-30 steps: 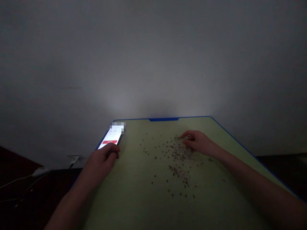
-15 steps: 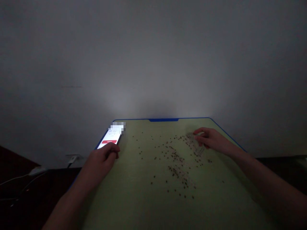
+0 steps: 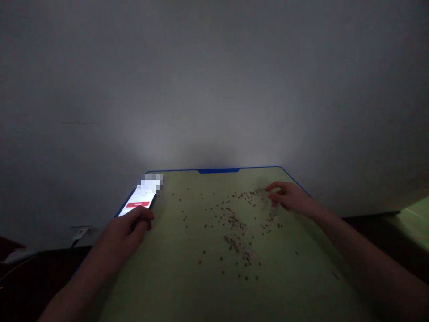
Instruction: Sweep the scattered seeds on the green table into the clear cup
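At the far right of the table, my right hand (image 3: 284,197) pinches a clear container (image 3: 266,202) between thumb and fingers. It looks tipped low over the tabletop; dim light and my fingers blur its exact shape. Small dark bead-like grains (image 3: 236,221) lie scattered from its near side toward the table's middle, thickest in two patches. On the left, my left hand (image 3: 132,226) rests with its fingers curled in and nothing visible in them. Just beyond it lies a lit phone (image 3: 142,195), its lower end partly covered by the hand.
The pale green table (image 3: 177,277) has a blue edge and stands against a grey wall (image 3: 214,89). A plug (image 3: 81,232) with a cable sits low on the wall at left. Another pale green surface (image 3: 415,219) shows at far right.
My view has swung a little to the right, so the table sits further left in it. Relative to the table, my right hand and the container have shifted slightly right. My left hand stays beside the phone.
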The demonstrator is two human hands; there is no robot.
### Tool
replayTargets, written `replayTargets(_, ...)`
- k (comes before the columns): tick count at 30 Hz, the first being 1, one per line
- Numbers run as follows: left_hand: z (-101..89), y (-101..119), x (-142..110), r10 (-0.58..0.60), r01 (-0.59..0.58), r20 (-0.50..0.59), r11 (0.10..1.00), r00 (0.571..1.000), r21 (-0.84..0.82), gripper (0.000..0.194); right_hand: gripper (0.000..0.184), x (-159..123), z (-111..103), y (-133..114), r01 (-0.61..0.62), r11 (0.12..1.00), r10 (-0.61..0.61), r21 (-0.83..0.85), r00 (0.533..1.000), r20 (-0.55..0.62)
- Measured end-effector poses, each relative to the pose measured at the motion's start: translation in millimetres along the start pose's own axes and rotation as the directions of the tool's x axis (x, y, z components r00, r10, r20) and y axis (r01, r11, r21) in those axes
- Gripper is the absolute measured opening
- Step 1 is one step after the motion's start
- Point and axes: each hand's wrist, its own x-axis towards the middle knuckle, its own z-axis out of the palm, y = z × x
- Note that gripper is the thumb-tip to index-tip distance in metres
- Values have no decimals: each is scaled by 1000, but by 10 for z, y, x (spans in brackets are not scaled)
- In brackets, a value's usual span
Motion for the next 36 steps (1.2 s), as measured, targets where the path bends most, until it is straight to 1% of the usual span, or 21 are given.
replayTargets(2,3,-19,3,-8,8,11,1000,1000,15,21,24,-26,174,-199,49,999,-50,7,997,64)
replayTargets(5,5,-27,8,-6,5,16,1000,1000,20,21,23,-30,512,-460,119,993,-120,16,979,162)
replayTargets(7,6,-18,11,-11,11,7,1000,1000,23,22,21,-20,667,-533,149,989,-148,6,971,190)
replayTargets(8,5,-12,11,-14,14,5,1000,1000,27,22,20,-16,702,-533,155,988,-151,-4,970,191)
replayTargets(9,4,-5,10,-16,16,6,999,1000,30,23,20,-15,704,-510,154,988,-148,-16,972,185)
replayTargets(11,2,6,6,-16,15,15,999,1000,31,23,20,-19,621,-416,136,990,-128,-38,978,168)
replayTargets(14,-3,21,-4,-11,10,22,1000,1000,18,23,25,-14,344,-224,103,993,-94,-58,986,141)
replayTargets(15,-5,26,-7,-11,11,19,1000,1000,9,23,26,2,236,-159,95,993,-87,-64,989,119)
replayTargets(18,-8,48,-17,-14,14,7,1000,1000,-20,23,31,104,-49,32,49,994,-50,-94,999,-7)
replayTargets(21,-13,72,-31,-36,36,-4,998,999,-58,21,32,246,-194,206,-17,994,8,-106,996,-86)
replayTargets(23,-20,90,-42,-51,49,-17,996,999,-77,19,30,329,-202,288,-46,993,35,-108,994,-104)
replayTargets(25,-30,106,-52,-45,43,-29,997,999,-71,18,29,395,-158,327,-50,993,38,-111,994,-105)
replayTargets(28,-43,117,-64,-33,30,-43,998,999,-55,17,28,480,-57,294,-18,992,9,-125,997,-77)
replayTargets(32,-43,93,-76,-25,22,-52,998,998,-51,17,27,626,41,95,35,986,-38,-164,999,-13)
replayTargets(36,-37,79,-85,-25,24,-52,999,998,-30,17,27,829,134,-255,145,966,-138,-215,989,49)
